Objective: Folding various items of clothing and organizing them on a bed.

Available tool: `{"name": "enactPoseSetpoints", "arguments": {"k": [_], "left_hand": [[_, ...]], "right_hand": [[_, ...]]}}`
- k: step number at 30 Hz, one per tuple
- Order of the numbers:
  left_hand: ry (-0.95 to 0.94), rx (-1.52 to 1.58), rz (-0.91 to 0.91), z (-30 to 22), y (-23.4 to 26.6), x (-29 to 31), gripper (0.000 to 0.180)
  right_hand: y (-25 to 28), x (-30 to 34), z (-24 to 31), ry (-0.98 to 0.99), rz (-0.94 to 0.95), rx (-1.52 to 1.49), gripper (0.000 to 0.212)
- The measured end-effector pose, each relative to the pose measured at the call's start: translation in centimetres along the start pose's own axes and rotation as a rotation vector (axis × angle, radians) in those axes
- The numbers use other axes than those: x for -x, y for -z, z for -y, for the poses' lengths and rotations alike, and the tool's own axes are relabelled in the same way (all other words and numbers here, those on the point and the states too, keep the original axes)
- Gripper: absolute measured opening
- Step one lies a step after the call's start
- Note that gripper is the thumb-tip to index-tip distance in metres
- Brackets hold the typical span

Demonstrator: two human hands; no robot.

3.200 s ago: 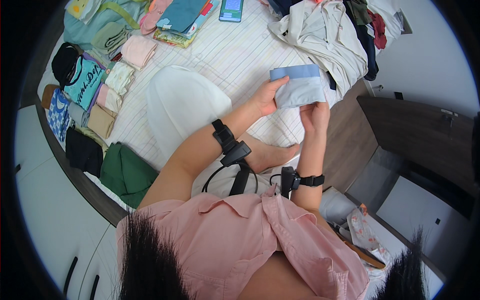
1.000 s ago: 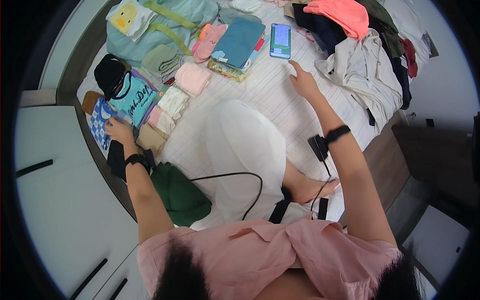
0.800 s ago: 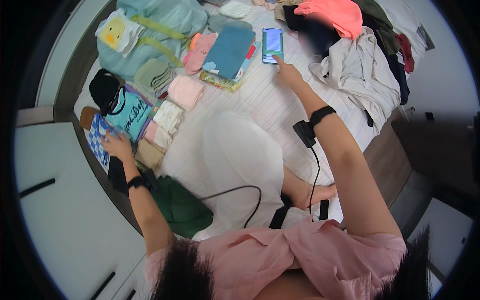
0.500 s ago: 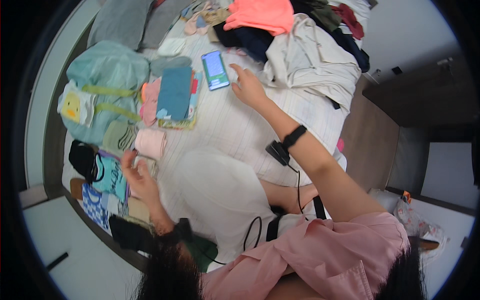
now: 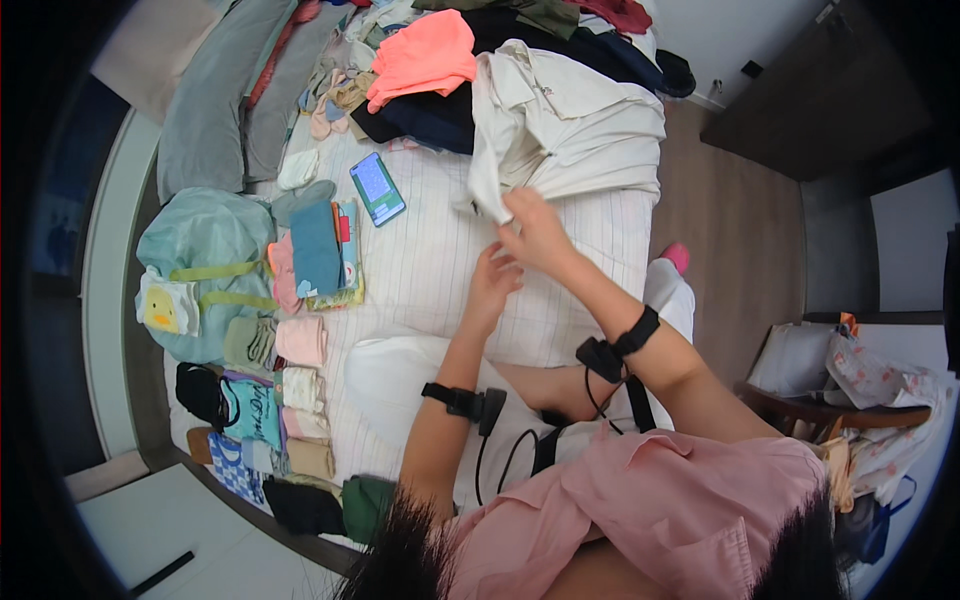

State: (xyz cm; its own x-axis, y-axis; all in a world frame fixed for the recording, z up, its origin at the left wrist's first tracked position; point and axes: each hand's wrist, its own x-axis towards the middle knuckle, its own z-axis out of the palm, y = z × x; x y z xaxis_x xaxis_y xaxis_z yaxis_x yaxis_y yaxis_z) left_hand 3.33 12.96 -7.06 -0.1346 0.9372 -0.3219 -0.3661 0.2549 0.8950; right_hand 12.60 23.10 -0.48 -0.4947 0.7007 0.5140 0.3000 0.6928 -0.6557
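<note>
My right hand point(image 5: 541, 236) pinches the lower left corner of a rumpled cream-white garment point(image 5: 570, 130), which has a cord or zip on it and lies at the back right of the bed. Just below that, my left hand point(image 5: 492, 287) is raised over the striped sheet, fingers apart and slightly bent, with nothing in it. A phone point(image 5: 377, 190) with its screen lit lies flat to the left of both hands. Beyond the garment's left side, a bright coral-pink garment point(image 5: 425, 58) rests on dark clothes point(image 5: 432, 117).
Folded clothes point(image 5: 251, 410) sit in rows along the bed's left side, below a light-green bag point(image 5: 210, 230) with yellow-green straps. A stack topped by a blue-grey item point(image 5: 316, 248) stands beside the bag. Socks point(image 5: 329, 112) lie farther back. My bent leg point(image 5: 400, 365) rests on the bed.
My right hand has moved from beside the phone to the cream-white garment and taken its corner. My left hand has left the folded clothes and come over beside the right. The view has shifted.
</note>
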Motion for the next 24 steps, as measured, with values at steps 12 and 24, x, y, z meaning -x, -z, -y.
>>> {"name": "enactPoseSetpoints", "arguments": {"k": [12, 24], "left_hand": [[-0.38, 0.075, -0.843, -0.8, 7.4, 1.1, 0.025], [-0.421, -1.054, -0.328, 7.1, -1.3, 1.0, 0.018]], "right_hand": [[2.3, 7.0, 0.7, -0.382, 0.082, -0.162, 0.019], [0.4, 13.8, -5.8, -0.357, 0.357, 0.236, 0.026]]}}
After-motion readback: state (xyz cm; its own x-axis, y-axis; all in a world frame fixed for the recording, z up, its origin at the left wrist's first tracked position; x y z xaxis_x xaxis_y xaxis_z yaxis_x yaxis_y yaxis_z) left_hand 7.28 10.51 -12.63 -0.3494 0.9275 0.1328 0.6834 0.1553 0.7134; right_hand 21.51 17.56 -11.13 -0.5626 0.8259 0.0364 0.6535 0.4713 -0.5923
